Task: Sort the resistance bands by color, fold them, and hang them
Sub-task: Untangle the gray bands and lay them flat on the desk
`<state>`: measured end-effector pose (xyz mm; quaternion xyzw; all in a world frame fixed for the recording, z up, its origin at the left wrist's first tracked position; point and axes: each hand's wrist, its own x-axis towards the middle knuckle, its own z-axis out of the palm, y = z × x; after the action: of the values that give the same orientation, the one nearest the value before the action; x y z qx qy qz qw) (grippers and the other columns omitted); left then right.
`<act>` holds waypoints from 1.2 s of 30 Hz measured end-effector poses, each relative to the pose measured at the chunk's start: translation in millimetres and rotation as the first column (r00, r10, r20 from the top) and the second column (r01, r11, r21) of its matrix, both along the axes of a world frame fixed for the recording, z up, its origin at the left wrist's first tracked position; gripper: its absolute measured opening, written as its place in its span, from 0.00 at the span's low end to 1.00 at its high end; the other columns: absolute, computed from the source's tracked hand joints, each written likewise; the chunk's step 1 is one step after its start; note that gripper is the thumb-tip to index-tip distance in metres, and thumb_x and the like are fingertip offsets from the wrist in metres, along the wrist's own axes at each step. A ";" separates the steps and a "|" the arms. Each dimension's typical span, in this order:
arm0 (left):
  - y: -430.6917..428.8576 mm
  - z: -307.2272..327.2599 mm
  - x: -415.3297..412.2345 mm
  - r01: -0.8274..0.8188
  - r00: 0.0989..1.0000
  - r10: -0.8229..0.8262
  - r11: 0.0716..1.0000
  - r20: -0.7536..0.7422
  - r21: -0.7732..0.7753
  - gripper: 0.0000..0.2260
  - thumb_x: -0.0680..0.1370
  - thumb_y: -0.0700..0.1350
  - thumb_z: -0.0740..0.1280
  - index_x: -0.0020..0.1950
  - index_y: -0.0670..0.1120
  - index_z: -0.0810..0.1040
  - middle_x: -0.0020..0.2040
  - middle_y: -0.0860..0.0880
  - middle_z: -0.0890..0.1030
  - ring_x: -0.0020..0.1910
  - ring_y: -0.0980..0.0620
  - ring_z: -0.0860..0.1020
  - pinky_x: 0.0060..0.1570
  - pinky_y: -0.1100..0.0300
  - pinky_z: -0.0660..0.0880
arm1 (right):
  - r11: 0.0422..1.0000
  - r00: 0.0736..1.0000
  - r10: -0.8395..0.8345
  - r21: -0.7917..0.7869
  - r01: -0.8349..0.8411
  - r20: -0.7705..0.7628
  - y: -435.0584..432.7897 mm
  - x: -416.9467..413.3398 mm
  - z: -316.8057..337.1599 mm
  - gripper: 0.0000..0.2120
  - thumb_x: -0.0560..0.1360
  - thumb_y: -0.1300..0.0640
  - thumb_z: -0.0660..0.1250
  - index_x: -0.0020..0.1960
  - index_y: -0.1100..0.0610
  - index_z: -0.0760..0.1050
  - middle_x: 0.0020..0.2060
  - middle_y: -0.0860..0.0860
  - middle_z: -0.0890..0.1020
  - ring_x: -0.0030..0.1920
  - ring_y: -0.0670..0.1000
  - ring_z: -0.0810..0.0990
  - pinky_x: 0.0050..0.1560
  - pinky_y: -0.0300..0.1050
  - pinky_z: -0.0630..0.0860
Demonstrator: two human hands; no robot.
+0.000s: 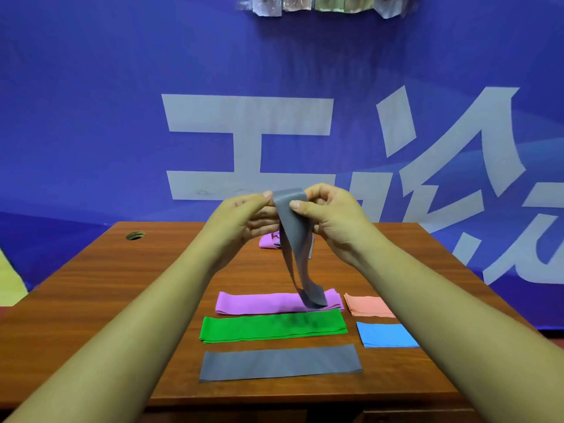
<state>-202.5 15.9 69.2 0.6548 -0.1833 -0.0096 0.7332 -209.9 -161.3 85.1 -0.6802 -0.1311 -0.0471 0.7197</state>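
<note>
Both hands, left (244,215) and right (329,215), are pinched on the top edge of a limp grey rubber resistance band (294,239), held above the folded purple band (268,303); it is judged light, floppy, best gripped at its ends.

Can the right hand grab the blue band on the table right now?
Probably not yet: the right hand and left hand both pinch the hanging grey band. Nothing covers the blue band, though.

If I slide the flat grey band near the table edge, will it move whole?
Probably not: the grey band in hand hangs limp. The flat grey band looks as thin, so pushing likely bunches it. Seems light.
</note>
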 end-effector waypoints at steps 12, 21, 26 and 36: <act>-11.2 -2.3 -2.3 -0.275 0.939 0.249 0.958 0.237 0.084 0.02 0.77 0.38 0.69 0.49 0.42 0.81 0.39 0.48 0.83 0.39 0.56 0.81 0.43 0.63 0.78 | 0.960 0.985 -0.158 -0.224 0.170 0.074 -5.5 -2.4 -2.4 0.16 0.72 0.47 0.73 0.54 0.54 0.76 0.43 0.58 0.83 0.43 0.52 0.83 0.45 0.47 0.81; -11.3 -9.0 -1.2 -0.341 0.907 0.306 0.937 0.289 0.079 0.04 0.78 0.42 0.69 0.49 0.42 0.80 0.41 0.45 0.82 0.42 0.54 0.80 0.47 0.53 0.78 | 0.740 0.935 -0.012 -0.626 0.246 0.354 -0.1 -5.2 29.3 0.10 0.76 0.48 0.70 0.45 0.56 0.82 0.34 0.45 0.81 0.33 0.39 0.77 0.30 0.27 0.69; -8.1 -19.7 -1.0 -0.126 0.988 0.134 0.988 0.083 -0.095 0.05 0.74 0.46 0.69 0.49 0.48 0.78 0.47 0.45 0.80 0.49 0.50 0.79 0.50 0.55 0.77 | 0.694 0.937 0.058 -0.688 0.211 0.346 5.0 -3.9 36.8 0.08 0.75 0.52 0.70 0.44 0.57 0.81 0.37 0.52 0.83 0.36 0.50 0.80 0.35 0.42 0.77; 6.6 -83.6 -23.3 0.152 0.977 -0.111 0.962 -0.185 0.227 0.03 0.77 0.40 0.68 0.46 0.41 0.80 0.38 0.43 0.83 0.35 0.47 0.81 0.38 0.57 0.79 | 0.860 0.935 -0.252 -0.385 0.335 0.252 -9.0 23.2 23.8 0.06 0.76 0.56 0.69 0.41 0.57 0.79 0.33 0.50 0.79 0.30 0.48 0.76 0.29 0.43 0.73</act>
<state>-225.8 22.4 -14.4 0.7214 -0.1608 -0.1364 0.6596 -186.7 -170.3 108.9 -0.8236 -0.1016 -0.1927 0.5237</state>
